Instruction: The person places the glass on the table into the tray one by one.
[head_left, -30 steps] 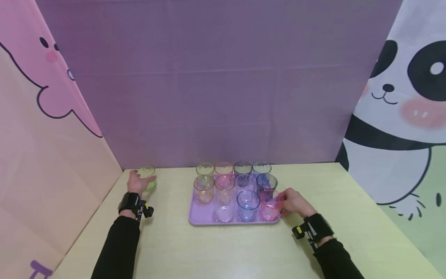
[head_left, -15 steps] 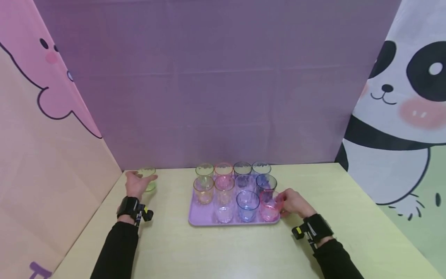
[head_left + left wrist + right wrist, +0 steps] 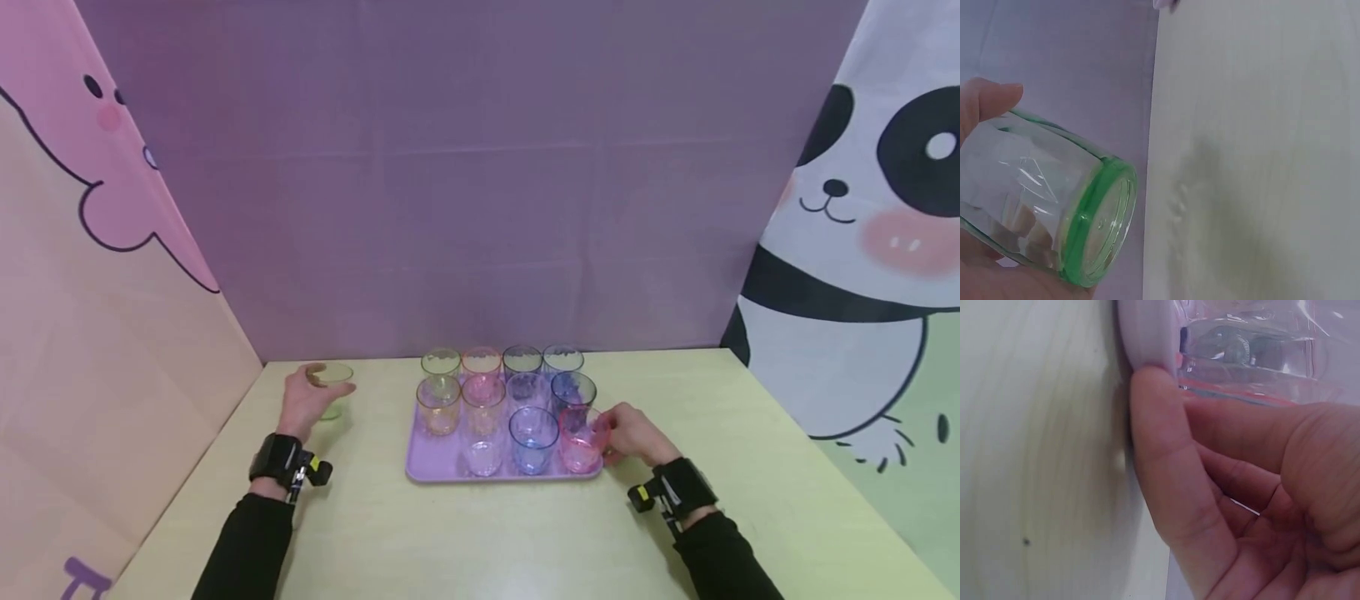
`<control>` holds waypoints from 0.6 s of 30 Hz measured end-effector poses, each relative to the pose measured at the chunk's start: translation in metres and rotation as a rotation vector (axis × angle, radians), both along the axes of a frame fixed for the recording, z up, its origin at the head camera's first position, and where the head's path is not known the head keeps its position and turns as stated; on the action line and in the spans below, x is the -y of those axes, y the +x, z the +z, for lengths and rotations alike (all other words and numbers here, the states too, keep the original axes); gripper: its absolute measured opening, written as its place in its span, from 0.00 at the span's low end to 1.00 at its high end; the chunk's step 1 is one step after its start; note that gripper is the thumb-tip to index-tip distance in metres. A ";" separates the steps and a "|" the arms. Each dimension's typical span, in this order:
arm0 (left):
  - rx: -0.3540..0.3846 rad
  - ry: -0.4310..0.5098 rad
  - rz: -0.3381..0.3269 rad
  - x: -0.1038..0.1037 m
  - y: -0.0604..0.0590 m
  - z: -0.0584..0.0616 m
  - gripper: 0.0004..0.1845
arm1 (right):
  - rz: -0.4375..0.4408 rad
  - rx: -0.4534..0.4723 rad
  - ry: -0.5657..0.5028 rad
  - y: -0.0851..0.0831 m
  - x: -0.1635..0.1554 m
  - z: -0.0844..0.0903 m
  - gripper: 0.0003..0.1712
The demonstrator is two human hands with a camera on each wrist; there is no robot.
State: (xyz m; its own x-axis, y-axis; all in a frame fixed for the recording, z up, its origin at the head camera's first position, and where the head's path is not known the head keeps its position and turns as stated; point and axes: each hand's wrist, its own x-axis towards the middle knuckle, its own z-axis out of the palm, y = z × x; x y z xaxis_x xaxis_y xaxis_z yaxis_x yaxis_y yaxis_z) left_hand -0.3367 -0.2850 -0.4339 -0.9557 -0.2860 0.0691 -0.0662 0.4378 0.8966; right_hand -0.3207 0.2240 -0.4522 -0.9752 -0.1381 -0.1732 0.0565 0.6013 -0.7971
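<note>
left hand (image 3: pixel 306 402) grips green glass (image 3: pixel 332 388), off table (image 3: pixel 375 533) | right hand (image 3: pixel 636 434) wraps pink glass (image 3: pixel 579 440) at purple tray (image 3: pixel 435 465) corner

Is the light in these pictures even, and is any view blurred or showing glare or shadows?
Head view: soft even light, slightly hazy. Left wrist view: white glare streaks on the clear green glass cup, faint shadow on the pale yellow-green table. Right wrist view: right hand very close, fills the frame.

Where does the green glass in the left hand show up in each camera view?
Head: green glass at left, gripped by the left hand, off the tray.
Left wrist: fills lower left, base toward camera.
Right wrist: not in view.
Shared landmark: the yellow-green table.
</note>
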 end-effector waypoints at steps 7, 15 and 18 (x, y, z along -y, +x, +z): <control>-0.016 0.067 -0.032 -0.007 0.004 0.004 0.49 | 0.005 -0.007 -0.008 -0.001 0.000 -0.001 0.18; -0.090 0.163 -0.032 -0.009 0.011 0.002 0.46 | 0.001 -0.006 0.004 -0.001 0.000 -0.001 0.18; -0.098 0.170 -0.045 -0.011 0.012 0.001 0.47 | 0.003 -0.004 0.007 -0.001 0.000 -0.001 0.18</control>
State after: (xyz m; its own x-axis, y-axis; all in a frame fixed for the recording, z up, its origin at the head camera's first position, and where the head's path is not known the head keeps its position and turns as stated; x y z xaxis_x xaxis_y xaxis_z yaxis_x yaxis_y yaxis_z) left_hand -0.3243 -0.2737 -0.4332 -0.9590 -0.2586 0.1164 0.0408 0.2806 0.9590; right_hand -0.3214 0.2238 -0.4531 -0.9756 -0.1394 -0.1699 0.0513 0.6070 -0.7930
